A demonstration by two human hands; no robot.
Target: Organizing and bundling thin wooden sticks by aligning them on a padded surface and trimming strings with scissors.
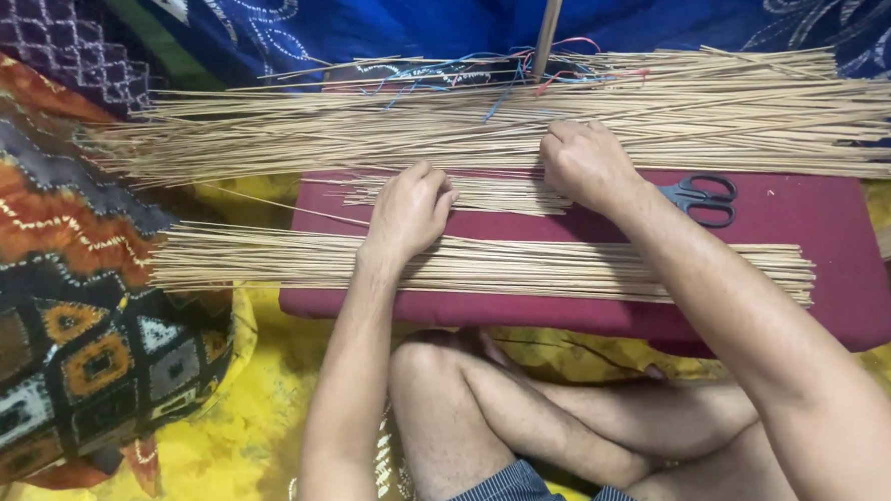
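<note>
A: Lying crosswise on maroon worktop (825, 224): small bundle of thin sticks (483, 191). Left hand (409, 212) and right hand (584, 162) both curling closed over it, apparently pinning sticks parallel.

B: Flanking: large stick pile (260, 138) behind, nearer stick row (526, 267) in front. Black scissors (702, 195) resting beside right wrist. No labels showing.

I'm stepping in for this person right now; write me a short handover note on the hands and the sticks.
Left hand: fingers curled on the short stick bunch on the maroon board.
Right hand: closed on the same bunch, at the edge of the far pile.
Near bundle lies across the board's front, untouched.
Scissors lie right of the right hand, not in use.
Done and left: cannot tell.
</note>
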